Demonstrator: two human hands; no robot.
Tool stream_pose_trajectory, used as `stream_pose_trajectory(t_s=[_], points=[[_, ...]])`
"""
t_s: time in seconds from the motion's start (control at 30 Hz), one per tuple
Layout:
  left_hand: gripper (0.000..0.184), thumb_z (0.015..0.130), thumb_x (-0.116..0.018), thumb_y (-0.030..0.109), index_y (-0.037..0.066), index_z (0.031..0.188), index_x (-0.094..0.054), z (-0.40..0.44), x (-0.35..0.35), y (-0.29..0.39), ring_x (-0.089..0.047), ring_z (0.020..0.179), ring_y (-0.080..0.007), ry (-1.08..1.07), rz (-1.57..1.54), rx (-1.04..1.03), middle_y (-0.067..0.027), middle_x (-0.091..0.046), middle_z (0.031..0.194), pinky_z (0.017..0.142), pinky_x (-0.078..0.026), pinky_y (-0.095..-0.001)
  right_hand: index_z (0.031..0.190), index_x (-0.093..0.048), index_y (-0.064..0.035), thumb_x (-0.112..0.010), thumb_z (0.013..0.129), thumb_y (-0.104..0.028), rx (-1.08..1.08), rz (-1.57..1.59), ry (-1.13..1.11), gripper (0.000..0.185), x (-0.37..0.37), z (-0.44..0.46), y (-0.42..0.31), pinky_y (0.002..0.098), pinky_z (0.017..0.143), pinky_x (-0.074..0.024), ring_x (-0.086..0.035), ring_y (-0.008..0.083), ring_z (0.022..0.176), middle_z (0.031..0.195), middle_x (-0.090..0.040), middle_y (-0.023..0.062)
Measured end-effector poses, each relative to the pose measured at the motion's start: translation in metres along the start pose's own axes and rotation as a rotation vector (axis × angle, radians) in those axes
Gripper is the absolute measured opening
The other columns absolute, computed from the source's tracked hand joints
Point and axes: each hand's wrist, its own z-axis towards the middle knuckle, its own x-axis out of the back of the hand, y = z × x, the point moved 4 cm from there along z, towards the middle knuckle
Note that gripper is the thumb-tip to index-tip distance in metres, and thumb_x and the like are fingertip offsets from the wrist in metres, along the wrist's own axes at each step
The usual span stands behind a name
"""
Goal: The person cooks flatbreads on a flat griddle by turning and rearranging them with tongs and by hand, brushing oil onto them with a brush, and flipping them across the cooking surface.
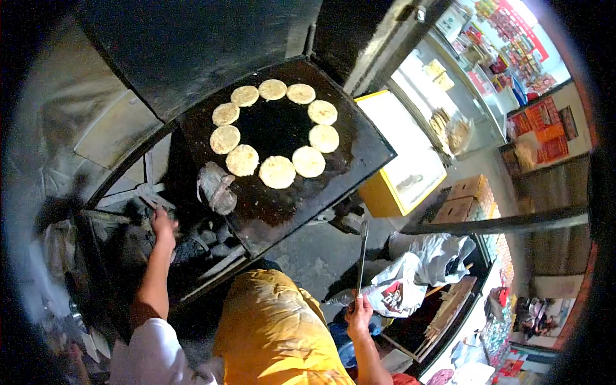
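My right hand [360,316] is closed around the handle of long metal tongs [362,256], tip pointing away from me, beside the griddle's near right edge. My left hand [163,224] reaches over the dark space left of the griddle, its fingers closed beside a pale, flat strip [153,199]; whether they grip it is hard to make out. On the black griddle [269,215] several round flatbreads [277,172] lie in a ring around a dark middle. A crumpled greyish cloth or bag [217,188] rests on the griddle's left edge.
A lit display case with a yellow frame [382,192] stands right of the griddle. White plastic bags [401,282] and wooden pieces [449,314] fill a container at my right. Dark metal panels [199,51] rise behind the griddle. Shop shelves [513,51] show farther off.
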Motion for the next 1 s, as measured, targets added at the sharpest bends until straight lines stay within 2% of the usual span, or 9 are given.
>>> stream_pose_trajectory(t_s=[0.13,0.2,0.23,0.3,0.4,0.57,0.7,0.87,1.0], points=[[0.038,0.101,-0.046,0.039,0.014,0.073,-0.044,-0.080,0.042,-0.039,-0.042,0.046,-0.0127,-0.188,0.169,-0.118,0.0021,-0.040,0.057,0.041,-0.038,-0.0313,0.106,-0.064,-0.0108,-0.057,0.097,-0.037,-0.149,-0.171,0.109,0.028,0.077,0.010,0.068,0.0271,0.036,-0.0254,-0.033,0.0094,0.039,0.056,-0.040,-0.0024],[0.034,0.101,-0.047,0.035,0.011,0.076,-0.049,-0.154,0.039,-0.049,-0.044,0.045,-0.0120,-0.439,0.347,-0.260,0.0015,-0.044,0.059,0.041,-0.040,-0.0306,0.101,-0.065,-0.0065,-0.060,0.095,-0.037,-0.133,-0.320,0.135,0.031,0.133,0.026,0.125,0.0290,0.036,-0.0269,-0.035,0.0108,0.039,0.056,-0.043,-0.0021],[0.027,0.101,-0.046,0.029,0.010,0.081,-0.051,-0.150,0.048,-0.097,-0.045,0.047,-0.0111,-0.485,0.423,-0.204,0.0022,-0.045,0.060,0.043,-0.041,-0.0289,0.101,-0.065,-0.0065,-0.060,0.095,-0.037,-0.140,-0.312,0.135,0.031,0.153,0.027,0.146,0.0290,0.036,-0.0269,-0.035,0.0108,0.039,0.056,-0.043,-0.0021],[0.009,0.098,-0.048,0.016,0.008,0.096,-0.052,-0.228,0.040,-0.092,-0.047,0.050,-0.0113,-0.682,0.592,-0.085,-0.0001,-0.049,0.067,0.047,-0.044,-0.0289,0.099,-0.064,-0.0035,-0.060,0.095,-0.035,-0.178,-0.594,0.198,0.032,0.196,0.026,0.181,0.0300,0.035,-0.0272,-0.036,0.0117,0.038,0.055,-0.045,-0.0013],[0.031,0.097,-0.051,0.011,0.011,0.127,-0.044,-0.262,0.073,-0.134,-0.049,0.053,-0.0110,-0.867,0.577,0.020,-0.0023,-0.053,0.074,0.053,-0.046,-0.0281,0.097,-0.065,-0.0031,-0.060,0.096,-0.032,-0.167,-0.500,0.168,0.030,0.241,0.034,0.218,0.0308,0.034,-0.0260,-0.035,0.0122,0.036,0.051,-0.042,-0.0018],[0.024,0.099,-0.055,0.019,0.010,0.121,-0.056,-0.297,0.118,-0.137,-0.054,0.059,-0.0110,-0.738,0.510,0.134,-0.0023,-0.057,0.079,0.057,-0.050,-0.0271,0.099,-0.068,-0.0096,-0.058,0.098,-0.030,-0.122,-0.319,-0.086,0.023,0.166,0.007,0.126,0.0268,0.036,-0.0231,-0.033,0.0082,0.038,0.051,-0.040,-0.0040],[0.026,0.098,-0.056,0.019,0.008,0.122,-0.057,-0.338,0.098,-0.124,-0.059,0.068,-0.0115,-0.946,0.386,0.092,-0.0039,-0.062,0.084,0.064,-0.053,-0.0280,0.112,-0.069,-0.0083,-0.058,0.098,-0.029,-0.077,-0.265,-0.483,0.027,0.069,-0.019,0.059,0.0228,0.042,-0.0258,-0.034,0.0053,0.046,0.062,-0.046,-0.0056],[0.057,0.095,-0.064,0.033,0.012,0.143,-0.041,-0.409,0.065,-0.083,-0.053,0.120,-0.0171,-1.155,0.270,0.069,-0.0070,-0.059,0.126,0.101,-0.043,-0.0329,0.120,-0.066,-0.0060,-0.061,0.097,-0.022,0.068,-0.359,-0.848,0.028,-0.045,-0.086,0.016,0.0204,0.049,-0.0289,-0.035,0.0025,0.056,0.068,-0.045,-0.0092],[0.024,0.101,-0.054,0.023,0.004,0.115,-0.052,-0.408,0.080,-0.056,-0.060,0.106,-0.0160,-1.047,-0.049,-0.026,-0.0089,-0.064,0.114,0.092,-0.048,-0.0313,0.121,-0.065,-0.0028,-0.061,0.095,-0.017,0.126,-0.432,-1.046,0.030,-0.101,-0.136,0.029,0.0229,0.062,-0.0431,-0.050,0.0056,0.071,0.088,-0.063,-0.0045]])
